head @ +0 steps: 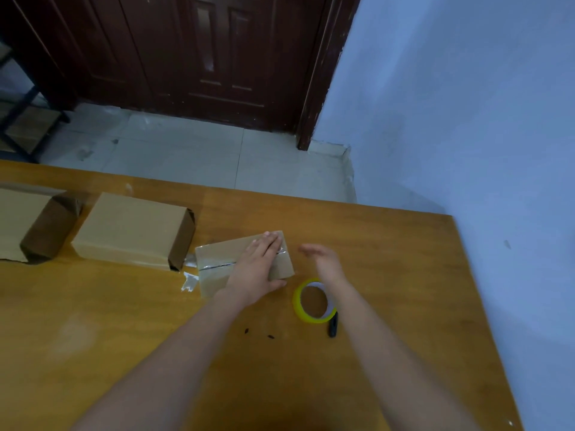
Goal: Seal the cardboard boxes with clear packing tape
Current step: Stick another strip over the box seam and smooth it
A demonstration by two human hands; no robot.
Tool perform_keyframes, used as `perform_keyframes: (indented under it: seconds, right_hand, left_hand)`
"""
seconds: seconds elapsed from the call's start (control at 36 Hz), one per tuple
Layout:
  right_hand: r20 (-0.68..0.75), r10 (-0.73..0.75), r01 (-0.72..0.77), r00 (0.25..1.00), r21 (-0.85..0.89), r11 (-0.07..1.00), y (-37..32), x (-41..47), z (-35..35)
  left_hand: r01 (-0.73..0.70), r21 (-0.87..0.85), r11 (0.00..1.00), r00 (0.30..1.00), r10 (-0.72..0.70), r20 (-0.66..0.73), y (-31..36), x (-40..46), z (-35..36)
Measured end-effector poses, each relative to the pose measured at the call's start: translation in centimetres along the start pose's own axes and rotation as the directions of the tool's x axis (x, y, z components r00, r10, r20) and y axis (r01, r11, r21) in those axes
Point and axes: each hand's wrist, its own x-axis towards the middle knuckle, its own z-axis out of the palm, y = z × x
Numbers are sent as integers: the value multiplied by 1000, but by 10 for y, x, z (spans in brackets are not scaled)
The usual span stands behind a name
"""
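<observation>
1. wooden table (124, 321), two larger cardboard boxes (130, 231) far left.
2. small flat box (214, 262) at centre, glossy clear tape along its seam.
3. left hand (261, 262) pressed flat on it; right hand (323, 259) open, blurred, above the tape roll (312, 301).

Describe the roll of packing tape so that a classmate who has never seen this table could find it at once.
Start at the wooden table and find the small flat cardboard box under the left hand. Just right of it, below the right hand, lies the yellowish ring-shaped tape roll. It is the only round thing there; a small black tool lies beside it.
</observation>
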Motion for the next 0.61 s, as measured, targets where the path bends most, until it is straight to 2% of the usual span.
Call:
perform_keyframes:
  seconds: [0.03,0.08,0.14,0.19,0.28,0.39,0.5,0.61]
  right_hand:
    - [-55,2,4,998,103,995,-3,-1,-6]
    - [-75,-3,16,997,177,984,-7,-6,-15]
    - [9,-80,79,997,91,993,-7,-13,-20]
    - [163,-132,147,978,-87,985,-1,-19,-20]
    - [296,-105,200,950,-312,929,7,-26,-13]
    - [298,-173,304,939,-482,822,14,-29,-5]
    - [255,-272,372,928,-579,726,18,-28,-2]
    - [273,-371,456,888,-632,627,22,-29,-4]
  left_hand:
    - [2,-7,1000,1000,-2,3,1,0,0]
    - [5,-13,1000,1000,-5,7,1,-1,0]
    - [8,-17,1000,1000,-8,5,1,-1,0]
    - [6,-15,1000,1000,-6,2,0,0,0]
    - [3,-6,1000,1000,-3,-1,1,0,0]
    - [7,1,1000,1000,-7,-4,1,1,0]
    - [10,10,1000,1000,-10,-9,1,0,1]
    - [9,-11,1000,1000,-9,-7,1,0,2]
